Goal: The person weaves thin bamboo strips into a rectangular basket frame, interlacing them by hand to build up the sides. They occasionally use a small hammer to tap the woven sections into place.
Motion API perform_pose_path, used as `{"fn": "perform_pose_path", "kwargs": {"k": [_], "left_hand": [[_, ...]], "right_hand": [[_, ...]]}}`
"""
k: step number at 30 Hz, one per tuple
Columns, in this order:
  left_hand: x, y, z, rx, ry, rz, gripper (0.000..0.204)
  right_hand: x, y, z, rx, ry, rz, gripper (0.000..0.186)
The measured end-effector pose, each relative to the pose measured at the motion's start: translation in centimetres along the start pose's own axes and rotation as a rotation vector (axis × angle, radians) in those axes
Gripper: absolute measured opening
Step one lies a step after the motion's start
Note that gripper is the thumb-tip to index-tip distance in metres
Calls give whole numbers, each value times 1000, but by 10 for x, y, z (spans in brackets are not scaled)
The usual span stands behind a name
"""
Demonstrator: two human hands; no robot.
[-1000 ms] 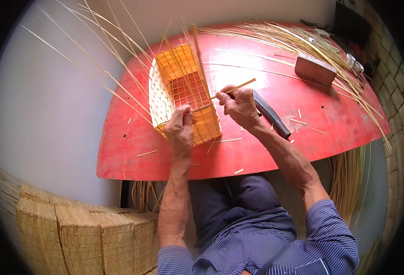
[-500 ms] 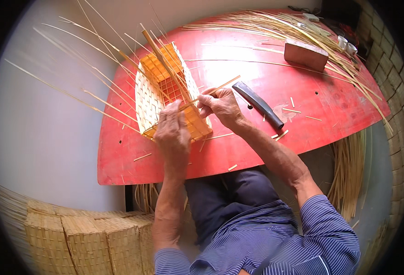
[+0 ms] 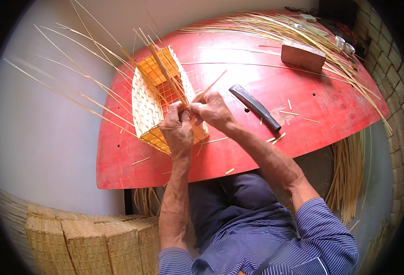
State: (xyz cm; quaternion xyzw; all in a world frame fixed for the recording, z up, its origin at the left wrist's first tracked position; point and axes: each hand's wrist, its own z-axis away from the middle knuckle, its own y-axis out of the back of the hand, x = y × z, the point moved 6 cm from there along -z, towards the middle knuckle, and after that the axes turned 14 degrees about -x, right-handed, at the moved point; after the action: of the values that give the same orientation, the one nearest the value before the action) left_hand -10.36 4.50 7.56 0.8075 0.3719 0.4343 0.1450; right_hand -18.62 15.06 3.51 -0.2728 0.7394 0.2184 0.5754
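A woven bamboo basket (image 3: pixel 143 107) stands on the red table, its mouth toward me and long loose strips fanning out to the left. At its near right rim my two hands meet. My left hand (image 3: pixel 178 133) is closed in a pinch on the rim, covering part of the near wall. Close beside it, my right hand (image 3: pixel 212 111) pinches a thin bamboo strip (image 3: pixel 216 81) whose free end points up and right. The fingertips hide where strip and rim meet. A thicker bamboo stick (image 3: pixel 163 68) lies slantwise across the basket's opening.
A black-handled knife (image 3: pixel 256 109) lies right of my right hand. Further back, a brick (image 3: pixel 303 57) rests on a spread of long bamboo strips (image 3: pixel 261 25). Short offcuts dot the red table (image 3: pixel 133 174). Finished woven pieces (image 3: pixel 87 243) stand at lower left.
My hands have come together at the rim, the left turning and moving slightly right, the right moving in to the left. The strip's free end has swung up and left.
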Motion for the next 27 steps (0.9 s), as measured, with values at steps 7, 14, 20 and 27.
{"fn": "perform_pose_path", "kwargs": {"k": [7,14,20,27], "left_hand": [[-9,0,3,-71,95,86,6],[14,27,-23,-205,46,177,35],[20,50,-30,-144,-19,200,13],[-18,50,44,313,66,-93,9]], "right_hand": [[-53,-3,-36,-384,-97,963,13],[-73,-15,-31,-492,55,1121,11],[-62,-15,-37,-418,144,1153,8],[-65,-14,-3,-51,319,990,10]]}}
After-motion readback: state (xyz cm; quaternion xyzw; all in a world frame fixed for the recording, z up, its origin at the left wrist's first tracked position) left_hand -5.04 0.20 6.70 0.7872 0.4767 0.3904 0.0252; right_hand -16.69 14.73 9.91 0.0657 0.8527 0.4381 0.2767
